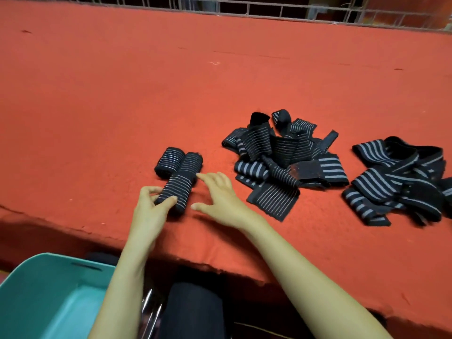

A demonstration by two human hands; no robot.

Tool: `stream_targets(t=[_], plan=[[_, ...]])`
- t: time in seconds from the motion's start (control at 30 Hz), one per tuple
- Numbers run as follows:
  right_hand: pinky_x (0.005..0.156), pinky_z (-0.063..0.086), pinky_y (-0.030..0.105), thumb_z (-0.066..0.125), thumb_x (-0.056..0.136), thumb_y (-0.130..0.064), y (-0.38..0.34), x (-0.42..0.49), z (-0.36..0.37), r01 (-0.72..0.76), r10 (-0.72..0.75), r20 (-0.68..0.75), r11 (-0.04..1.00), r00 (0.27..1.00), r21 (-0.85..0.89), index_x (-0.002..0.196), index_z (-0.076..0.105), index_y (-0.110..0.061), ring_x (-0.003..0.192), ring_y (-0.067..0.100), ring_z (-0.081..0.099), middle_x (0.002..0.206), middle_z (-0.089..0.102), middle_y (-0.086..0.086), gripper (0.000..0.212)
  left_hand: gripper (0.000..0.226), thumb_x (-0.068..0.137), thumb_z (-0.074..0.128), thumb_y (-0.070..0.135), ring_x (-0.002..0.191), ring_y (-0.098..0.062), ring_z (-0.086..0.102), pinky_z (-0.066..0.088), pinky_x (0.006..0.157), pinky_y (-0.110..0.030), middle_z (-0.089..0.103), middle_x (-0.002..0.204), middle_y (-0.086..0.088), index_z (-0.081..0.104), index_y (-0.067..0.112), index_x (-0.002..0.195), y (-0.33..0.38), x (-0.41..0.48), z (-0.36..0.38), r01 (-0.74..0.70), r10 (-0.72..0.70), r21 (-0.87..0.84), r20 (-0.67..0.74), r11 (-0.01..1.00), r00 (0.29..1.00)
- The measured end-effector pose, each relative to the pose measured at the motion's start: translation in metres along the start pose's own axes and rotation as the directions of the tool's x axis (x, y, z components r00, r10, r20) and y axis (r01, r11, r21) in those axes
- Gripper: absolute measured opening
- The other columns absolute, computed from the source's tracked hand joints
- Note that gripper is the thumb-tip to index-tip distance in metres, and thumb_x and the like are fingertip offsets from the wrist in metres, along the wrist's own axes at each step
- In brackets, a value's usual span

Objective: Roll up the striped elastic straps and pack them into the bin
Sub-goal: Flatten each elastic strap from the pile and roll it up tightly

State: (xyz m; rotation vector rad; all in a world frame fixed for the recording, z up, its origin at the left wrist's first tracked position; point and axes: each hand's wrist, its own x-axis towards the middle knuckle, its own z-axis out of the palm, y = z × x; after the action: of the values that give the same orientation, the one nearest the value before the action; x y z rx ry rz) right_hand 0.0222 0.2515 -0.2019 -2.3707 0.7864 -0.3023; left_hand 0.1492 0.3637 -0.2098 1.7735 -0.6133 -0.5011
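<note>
Three rolled straps [192, 163] sit left of centre on the red table [97, 94]. The left hand [149, 211] grasps the nearest roll [176, 189], thumb and fingers curled around its near end. The right hand [217, 195] hovers just beside it, fingers spread and relaxed, grasping nothing. Loose straps [281, 162] lie heaped at centre right and far right. The teal bin [31, 285] is at lower left, below the table edge. The roll likely needs firm, even pressure so the elastic cannot spring open on the way to the bin.
</note>
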Motion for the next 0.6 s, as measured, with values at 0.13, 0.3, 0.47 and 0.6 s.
stream_targets(t=[0.13, 0.3, 0.47, 0.6], plan=[[0.118, 0.0, 0.04, 0.062, 0.09, -0.035, -0.004, 0.023, 0.001, 0.017, -0.015, 0.02, 0.992, 1.0, -0.123, 0.152, 0.014, -0.025, 0.147, 0.024, -0.009, 0.16, 0.005, 0.007, 0.079, 0.03, 0.084, 0.066, 0.014, 0.1, -0.026, 0.056, 0.041, 0.09, -0.038, 0.057, 0.103, -0.009, 0.05, 0.011, 0.109, -0.008, 0.018, -0.015, 0.061, -0.048, 0.148, -0.086, 0.987, 0.995], [0.119, 0.002, 0.046, 0.06, 0.09, -0.038, -0.007, 0.05, 0.008, 0.08, -0.075, 0.033, 0.976, 0.997, -0.2, 0.152, 0.015, -0.028, 0.147, 0.023, -0.008, 0.161, 0.004, 0.004, 0.077, 0.025, 0.086, 0.063, 0.015, 0.109, -0.027, 0.053, 0.041, 0.097, -0.04, 0.056, 0.117, -0.013, 0.052, 0.016, 0.108, -0.013, 0.036, -0.021, 0.076, -0.058, 0.145, -0.123, 0.986, 0.991], [0.117, 0.005, 0.05, 0.056, 0.092, -0.042, -0.005, 0.061, 0.019, 0.106, -0.092, 0.068, 0.965, 0.993, -0.239, 0.151, 0.019, -0.03, 0.148, 0.019, -0.006, 0.161, 0.002, -0.001, 0.071, 0.03, 0.089, 0.058, 0.011, 0.112, -0.033, 0.048, 0.032, 0.098, -0.035, 0.05, 0.123, -0.018, 0.051, 0.008, 0.118, -0.011, 0.032, -0.014, 0.022, 0.024, 0.213, -0.212, 0.977, 0.977], [0.117, 0.008, 0.052, 0.056, 0.092, -0.042, -0.001, 0.063, 0.021, 0.112, -0.099, 0.066, 0.962, 0.993, -0.247, 0.151, 0.019, -0.031, 0.148, 0.017, -0.006, 0.161, 0.001, -0.003, 0.07, 0.03, 0.087, 0.061, 0.013, 0.121, -0.033, 0.032, 0.025, 0.101, -0.04, 0.041, 0.125, -0.014, 0.057, 0.021, 0.116, -0.008, 0.022, -0.005, -0.046, 0.198, 0.414, -0.331, 0.909, 0.923]])
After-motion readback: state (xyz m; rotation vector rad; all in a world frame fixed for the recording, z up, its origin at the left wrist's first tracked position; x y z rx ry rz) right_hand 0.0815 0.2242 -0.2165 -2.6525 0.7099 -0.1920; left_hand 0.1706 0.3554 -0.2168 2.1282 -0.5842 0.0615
